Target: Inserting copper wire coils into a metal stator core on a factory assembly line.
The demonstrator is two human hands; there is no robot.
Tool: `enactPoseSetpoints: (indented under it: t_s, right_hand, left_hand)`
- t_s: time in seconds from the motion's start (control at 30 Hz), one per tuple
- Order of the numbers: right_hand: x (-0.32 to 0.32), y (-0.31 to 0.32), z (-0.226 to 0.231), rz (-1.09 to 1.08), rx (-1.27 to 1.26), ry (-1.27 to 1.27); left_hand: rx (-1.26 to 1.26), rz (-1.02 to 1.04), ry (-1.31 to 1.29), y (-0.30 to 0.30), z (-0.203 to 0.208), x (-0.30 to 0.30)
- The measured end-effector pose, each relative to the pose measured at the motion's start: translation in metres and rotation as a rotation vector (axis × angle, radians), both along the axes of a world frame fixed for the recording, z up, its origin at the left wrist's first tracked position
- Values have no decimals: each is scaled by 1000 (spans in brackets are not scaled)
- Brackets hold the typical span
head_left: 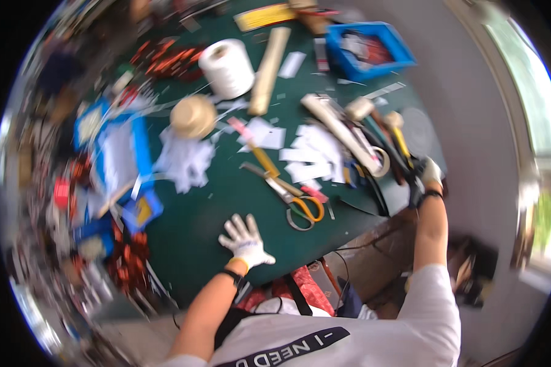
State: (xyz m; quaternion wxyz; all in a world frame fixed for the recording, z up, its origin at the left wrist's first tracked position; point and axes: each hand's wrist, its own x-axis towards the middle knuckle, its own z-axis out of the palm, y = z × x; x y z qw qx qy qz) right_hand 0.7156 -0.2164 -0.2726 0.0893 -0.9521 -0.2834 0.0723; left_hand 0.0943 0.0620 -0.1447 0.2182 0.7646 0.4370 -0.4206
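Observation:
My left hand (246,240), in a white glove, lies flat on the green tabletop (193,223) with its fingers spread and nothing in it. Ahead and to its right is a pair of scissors (295,200) with orange handles. At the table's right edge my gloved right hand (431,171) is closed by a dark object (417,178), blurred, whose kind I cannot make out. Just beyond that hand lie a yellow-handled tool (399,137), a roll of tape (381,163) and a long pale rod (341,131).
White paper slips (315,153) lie mid-table, with a yellow cutter (263,160) beside them. Farther back stand a white spool (228,68), a beige roll (193,116) and a blue bin (370,50). A blue tray (142,144) and orange-red bundles (128,260) crowd the left.

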Motion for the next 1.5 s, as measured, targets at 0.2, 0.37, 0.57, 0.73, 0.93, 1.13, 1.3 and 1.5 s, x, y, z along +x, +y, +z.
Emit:
enactPoseSetpoints:
  t_s: [0.2, 0.37, 0.57, 0.73, 0.93, 1.13, 1.3, 1.5]
  right_hand:
    - [-157, 95, 105, -358, 725, 450]
    - [-364, 140, 136, 586, 289, 685]
    - [-519, 154, 144, 1175, -237, 523]
    - [-518, 148, 100, 991, -209, 479]
    - [-546, 168, 98, 928, -286, 301]
    - [-565, 181, 96, 771, -449, 210]
    - [-578, 178, 108, 635, -404, 267]
    - [-593, 172, 137, 749, -535, 147]
  left_hand:
    - [18, 65, -163, -3, 3, -11]
    - [-68, 67, -207, -2, 14, -15]
    - [-295, 258, -761, 25, 7, -87]
    - [614, 593, -930, 34, 51, -282]
    - [1002, 1108, -131, -13, 28, -442]
    - [604, 1211, -123, -2, 17, -481]
    - [531, 1056, -545, -44, 49, -530]
    - [118, 677, -662, -42, 165, -505]
